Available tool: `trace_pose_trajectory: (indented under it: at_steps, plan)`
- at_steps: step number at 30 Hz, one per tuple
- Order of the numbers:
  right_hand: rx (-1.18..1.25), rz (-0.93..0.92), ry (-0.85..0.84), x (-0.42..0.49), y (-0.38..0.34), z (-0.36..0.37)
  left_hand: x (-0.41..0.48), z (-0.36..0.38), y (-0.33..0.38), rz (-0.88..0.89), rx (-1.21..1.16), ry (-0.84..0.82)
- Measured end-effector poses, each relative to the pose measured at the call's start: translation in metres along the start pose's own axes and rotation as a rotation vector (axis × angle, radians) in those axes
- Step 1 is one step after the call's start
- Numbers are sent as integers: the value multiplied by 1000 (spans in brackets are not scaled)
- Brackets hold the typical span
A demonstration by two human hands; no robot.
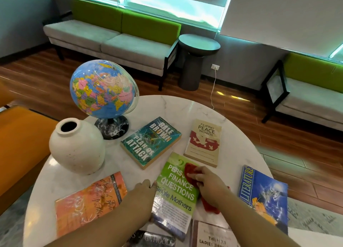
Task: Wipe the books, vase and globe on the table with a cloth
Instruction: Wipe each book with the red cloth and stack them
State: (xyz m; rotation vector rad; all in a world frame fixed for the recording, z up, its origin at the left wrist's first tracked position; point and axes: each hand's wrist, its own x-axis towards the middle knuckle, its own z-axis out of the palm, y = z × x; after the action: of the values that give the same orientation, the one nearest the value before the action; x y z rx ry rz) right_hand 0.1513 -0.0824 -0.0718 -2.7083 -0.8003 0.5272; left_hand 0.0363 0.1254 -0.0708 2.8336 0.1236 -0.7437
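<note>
A green finance book [175, 193] lies at the front of the round white marble table [232, 135]. My right hand [206, 181] presses a red cloth [191, 174] onto its cover, fingers curled over the cloth. My left hand [143, 188] touches the book's left edge. Around it lie a teal book [150, 140], a cream book [204, 142], a blue literature book [263, 196] and an orange book [89, 202]. A white vase [76, 146] and a globe [103, 90] stand at the left.
Two more books [213, 237] lie at the table's near edge, partly cut off. An orange seat [18, 144] is close on the left. Green-backed benches [115, 36] and a dark round side table [198, 46] stand beyond on the wooden floor.
</note>
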Motion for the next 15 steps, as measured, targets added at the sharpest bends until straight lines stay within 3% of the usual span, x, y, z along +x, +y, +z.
trace_pose_trajectory:
  at_steps: [4, 9, 12, 15]
  plan:
    - [28, 162, -18, 7, 4, -10, -1, -3, 2, -2, -2, -14]
    - [115, 131, -30, 5, -14, -5, -3, -5, 3, 8, 4, -18]
    - [228, 291, -67, 13, -11, -12, -2, -4, 1, 13, 11, -5]
    - [214, 285, -93, 14, -23, -7, -1, -1, 0, 7, 29, 10]
